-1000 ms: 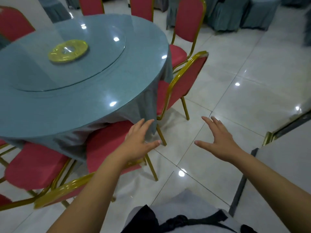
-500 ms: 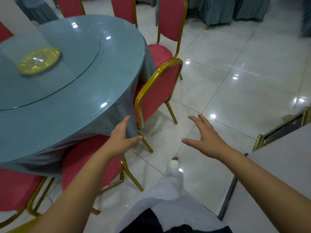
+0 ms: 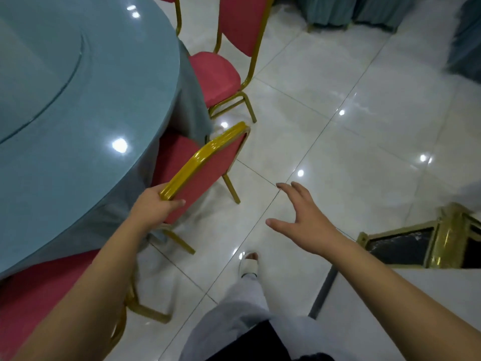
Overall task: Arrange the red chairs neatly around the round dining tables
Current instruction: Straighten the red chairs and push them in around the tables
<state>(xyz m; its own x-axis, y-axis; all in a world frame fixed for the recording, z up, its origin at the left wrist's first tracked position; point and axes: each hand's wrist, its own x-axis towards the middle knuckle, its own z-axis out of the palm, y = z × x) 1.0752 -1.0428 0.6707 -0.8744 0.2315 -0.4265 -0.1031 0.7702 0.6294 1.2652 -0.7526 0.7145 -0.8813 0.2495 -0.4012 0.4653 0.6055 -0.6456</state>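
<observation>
red chair back held in left fingers, right hand spread wide beside it; next, square it to the table.

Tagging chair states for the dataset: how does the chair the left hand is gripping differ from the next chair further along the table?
The gripped chair has the left hand closed on the corner of its top rail; the farther chair is untouched. The gripped chair's seat is mostly hidden under the tablecloth; the farther chair's seat shows largely clear of it. Both have red upholstery and gold frames. The right hand is open, holding nothing.
</observation>
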